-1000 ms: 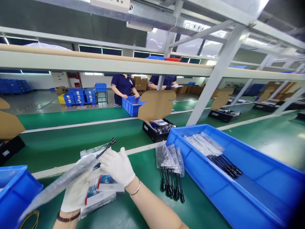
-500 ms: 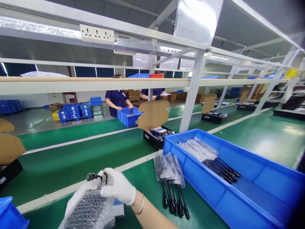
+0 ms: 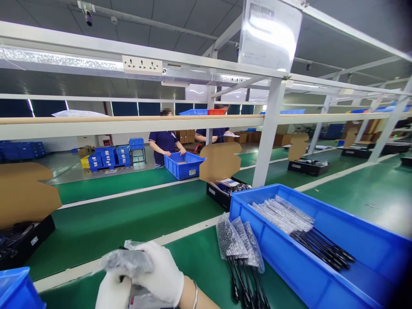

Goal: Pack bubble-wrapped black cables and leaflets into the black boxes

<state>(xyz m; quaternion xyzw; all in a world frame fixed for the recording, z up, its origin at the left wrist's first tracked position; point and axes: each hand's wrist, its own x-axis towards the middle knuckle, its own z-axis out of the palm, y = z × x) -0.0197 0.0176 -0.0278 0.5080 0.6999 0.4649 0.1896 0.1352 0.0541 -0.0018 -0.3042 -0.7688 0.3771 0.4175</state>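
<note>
Both hands wear white gloves at the lower left, close together over the green bench. My left hand [image 3: 114, 288] and my right hand [image 3: 162, 272] are closed around a bubble-wrap bag [image 3: 128, 262], crumpled and blurred; a small dark bit shows at its top edge. Under the hands, part of a pale packet shows. To the right, several bubble-wrapped black cables [image 3: 240, 244] lie on the bench against a large blue bin [image 3: 289, 262]. More wrapped cables [image 3: 283, 214] lie inside that bin.
Open black boxes with cardboard flaps stand on the green line at left [image 3: 24, 242], centre [image 3: 222, 195] and right [image 3: 307, 167]. A blue bin corner [image 3: 19, 289] is at lower left. Two people stand beyond, one holding a blue bin [image 3: 183, 165]. A white post [image 3: 268, 133] rises behind the large bin.
The bubble-wrap bag has turned and folded up between my hands; the black connector ends that stuck out are now mostly hidden. The view has shifted, so the surroundings sit lower.
</note>
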